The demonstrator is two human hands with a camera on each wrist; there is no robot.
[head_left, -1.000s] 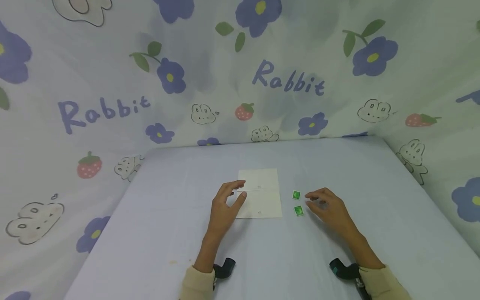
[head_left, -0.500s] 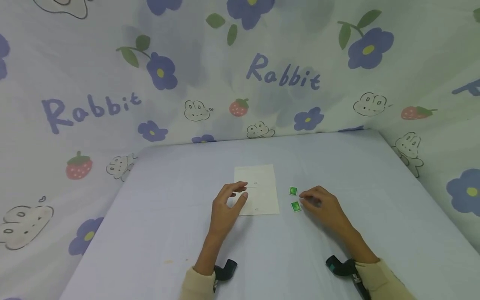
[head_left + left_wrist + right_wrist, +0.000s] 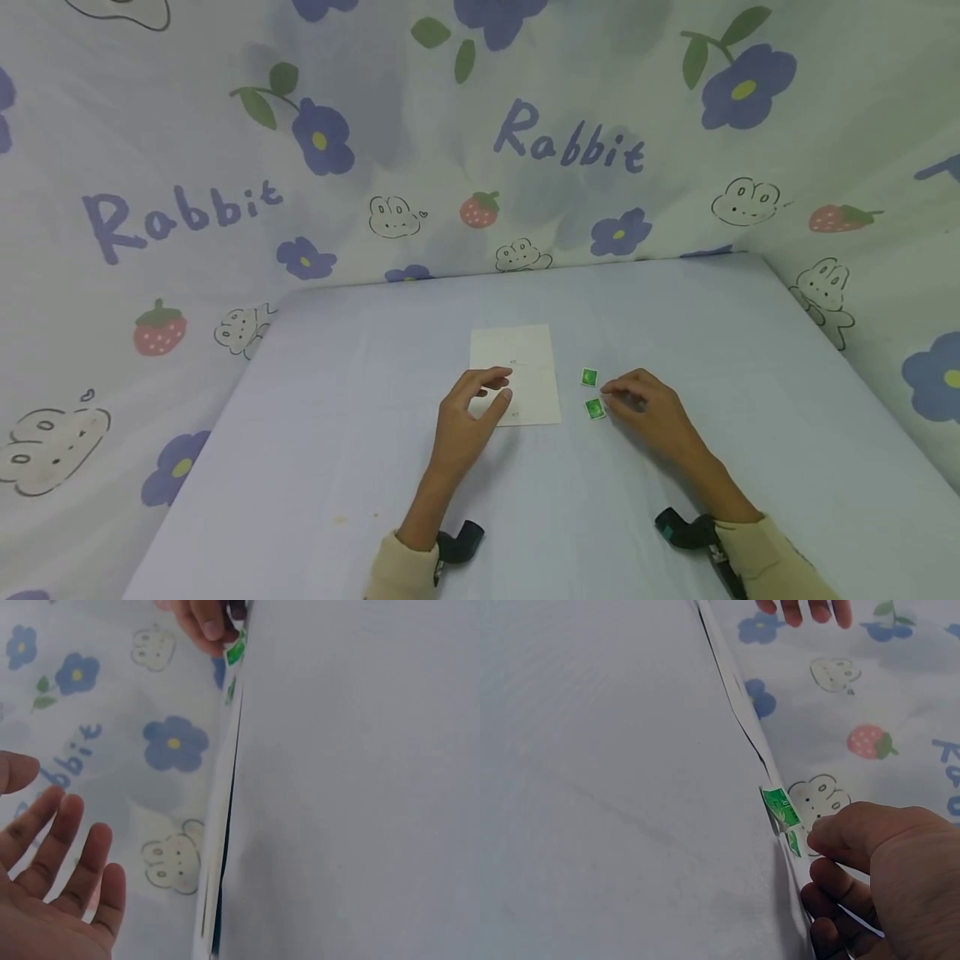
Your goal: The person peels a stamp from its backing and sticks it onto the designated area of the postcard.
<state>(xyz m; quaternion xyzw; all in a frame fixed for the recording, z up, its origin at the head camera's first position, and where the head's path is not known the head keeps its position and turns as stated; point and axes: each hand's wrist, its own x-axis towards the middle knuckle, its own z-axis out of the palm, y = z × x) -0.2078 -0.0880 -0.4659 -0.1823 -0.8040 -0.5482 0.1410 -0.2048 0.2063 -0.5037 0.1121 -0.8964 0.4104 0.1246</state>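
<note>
Two small green postage stamps with pale borders, the far stamp and the near stamp, lie on the white table. Just to their right is my right hand, its fingers loosely bent and thumb and forefinger tips a small gap apart. In the right wrist view, the thumb tip is close beside the green stamps. My left hand hovers over the left side of a cream sheet of paper with small marks. Its thumb and fingers are spread apart with nothing between them, as the left wrist view also shows.
The white-covered table runs back to a cloth backdrop printed with flowers, rabbits and strawberries. Black wrist cameras sit on both forearms, the left camera and the right camera.
My left hand has shifted right, farther over the paper. My right hand has come slightly left, nearer the stamps, with thumb and forefinger closer together. The head view has tilted a little.
</note>
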